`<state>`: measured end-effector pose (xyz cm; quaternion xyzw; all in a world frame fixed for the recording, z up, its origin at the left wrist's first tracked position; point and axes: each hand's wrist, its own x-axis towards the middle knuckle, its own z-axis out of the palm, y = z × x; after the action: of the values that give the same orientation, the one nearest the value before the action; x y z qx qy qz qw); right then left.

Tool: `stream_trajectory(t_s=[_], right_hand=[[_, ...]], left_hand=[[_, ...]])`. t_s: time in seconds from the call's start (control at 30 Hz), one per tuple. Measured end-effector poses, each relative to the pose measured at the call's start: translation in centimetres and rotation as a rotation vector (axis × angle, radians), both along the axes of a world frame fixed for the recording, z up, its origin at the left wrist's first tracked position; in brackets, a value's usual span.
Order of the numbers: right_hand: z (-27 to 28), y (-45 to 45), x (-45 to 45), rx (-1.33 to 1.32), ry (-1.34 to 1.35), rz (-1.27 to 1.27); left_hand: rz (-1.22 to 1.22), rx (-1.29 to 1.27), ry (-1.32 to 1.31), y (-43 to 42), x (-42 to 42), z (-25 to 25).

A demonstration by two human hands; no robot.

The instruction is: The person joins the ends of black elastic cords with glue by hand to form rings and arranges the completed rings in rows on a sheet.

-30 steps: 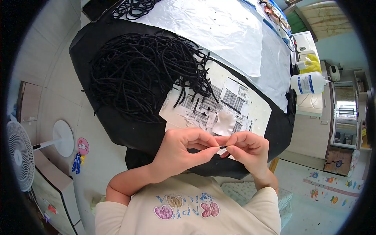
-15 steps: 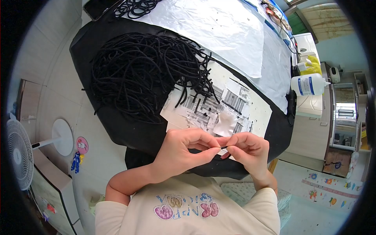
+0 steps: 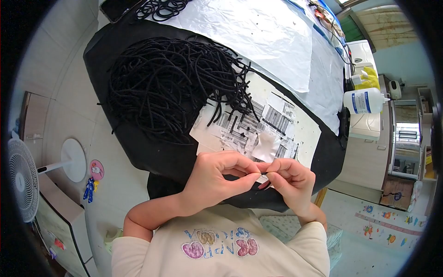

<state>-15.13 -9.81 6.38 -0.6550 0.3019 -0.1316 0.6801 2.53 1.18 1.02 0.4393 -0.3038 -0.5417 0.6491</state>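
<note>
My left hand [image 3: 221, 177] and my right hand [image 3: 291, 182] meet above the near edge of a label-covered cardboard sheet [image 3: 304, 134]. Between their pinched thumbs and fingers is a short black cord [image 3: 264, 174], mostly hidden by the fingertips. Just below the pinch shows a small dark reddish thing that I cannot make out. A crumpled white piece [image 3: 266, 147] lies on the sheet right beyond my fingers. Farther left, a large heap of black cords [image 3: 161, 87] spreads over the black cloth, several loose ends reaching onto the cardboard.
Black cloth [image 3: 152, 159] covers the near work surface, with white plastic sheeting [image 3: 258, 37] behind. Black loops [image 3: 159, 9] and a phone [image 3: 115, 9] lie at the far left. A white bottle [image 3: 364, 100] stands at the right; a fan [image 3: 23, 180] is on the left.
Both hands stay pinched together in nearly the same place. The right fingers have shifted slightly, and the small dark reddish thing below them shows a little differently.
</note>
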Motion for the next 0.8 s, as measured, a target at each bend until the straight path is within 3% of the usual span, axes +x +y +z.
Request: stream_trajectory(t_s=[0.8], right_hand=[[0.0,0.4,0.5,-0.014,-0.003,0.04]], left_hand=[[0.014,0.046,0.042,1.1,0.4,0.7]])
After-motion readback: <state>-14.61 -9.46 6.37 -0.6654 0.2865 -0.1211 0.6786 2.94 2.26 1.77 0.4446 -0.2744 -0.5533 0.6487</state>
